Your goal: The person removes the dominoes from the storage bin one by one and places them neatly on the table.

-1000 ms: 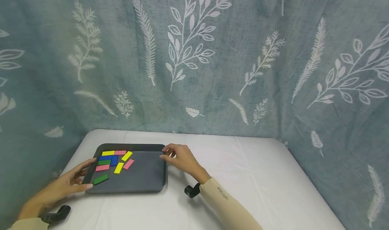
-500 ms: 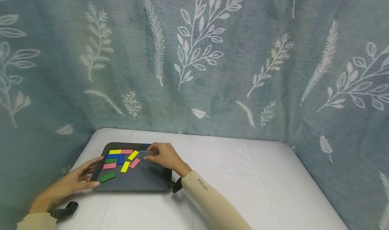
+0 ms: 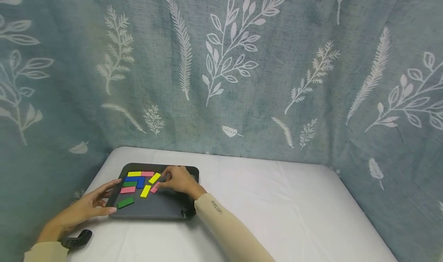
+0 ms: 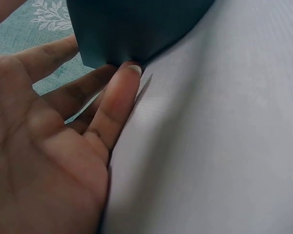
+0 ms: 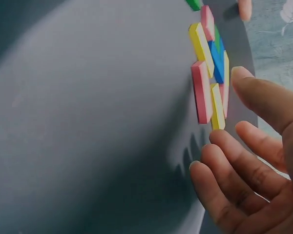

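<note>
Though multicoloured — ten blocks (image 3: pixel 145 191) in one tray (image 3: pixel 155 208).

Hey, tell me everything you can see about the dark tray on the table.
The tray is dark grey, rectangular, with rounded corners and a raised rim; it looks smooth, but whether it is metal or plastic is unclear. It appears to lie flat on the white-covered table, toward the left end. Small coloured blocks lie in it, mostly in its left half. The left hand touches its left side, thumb near the front corner; the right hand is over it.
</note>
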### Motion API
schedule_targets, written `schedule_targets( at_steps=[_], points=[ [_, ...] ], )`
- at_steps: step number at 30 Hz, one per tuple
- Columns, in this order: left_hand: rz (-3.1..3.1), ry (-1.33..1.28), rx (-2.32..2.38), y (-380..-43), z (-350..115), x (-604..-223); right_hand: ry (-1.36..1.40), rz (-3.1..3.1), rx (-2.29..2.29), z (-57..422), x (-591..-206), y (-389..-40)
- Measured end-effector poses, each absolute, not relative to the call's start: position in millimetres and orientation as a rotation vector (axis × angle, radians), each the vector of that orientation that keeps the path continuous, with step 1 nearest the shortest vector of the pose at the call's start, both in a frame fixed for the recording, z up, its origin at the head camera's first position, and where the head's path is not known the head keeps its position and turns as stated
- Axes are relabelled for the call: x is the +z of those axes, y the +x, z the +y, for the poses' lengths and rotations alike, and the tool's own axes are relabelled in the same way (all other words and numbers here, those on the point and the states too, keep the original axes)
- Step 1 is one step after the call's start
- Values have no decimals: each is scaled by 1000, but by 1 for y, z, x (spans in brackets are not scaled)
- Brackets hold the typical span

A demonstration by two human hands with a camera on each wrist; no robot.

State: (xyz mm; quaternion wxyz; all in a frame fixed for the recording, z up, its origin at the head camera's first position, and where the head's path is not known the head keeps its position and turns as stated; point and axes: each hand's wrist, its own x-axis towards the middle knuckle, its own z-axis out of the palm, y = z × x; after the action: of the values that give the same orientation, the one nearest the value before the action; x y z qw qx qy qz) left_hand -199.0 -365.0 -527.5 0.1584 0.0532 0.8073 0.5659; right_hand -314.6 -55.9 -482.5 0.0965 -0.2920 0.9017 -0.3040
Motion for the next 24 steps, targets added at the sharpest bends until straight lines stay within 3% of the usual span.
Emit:
schedule_targets(
  at_steps=[24],
  points=[
    [2343, 110, 1607, -198, -362, -521, -843, 2713, -681, -71, -497, -330]
  ],
)
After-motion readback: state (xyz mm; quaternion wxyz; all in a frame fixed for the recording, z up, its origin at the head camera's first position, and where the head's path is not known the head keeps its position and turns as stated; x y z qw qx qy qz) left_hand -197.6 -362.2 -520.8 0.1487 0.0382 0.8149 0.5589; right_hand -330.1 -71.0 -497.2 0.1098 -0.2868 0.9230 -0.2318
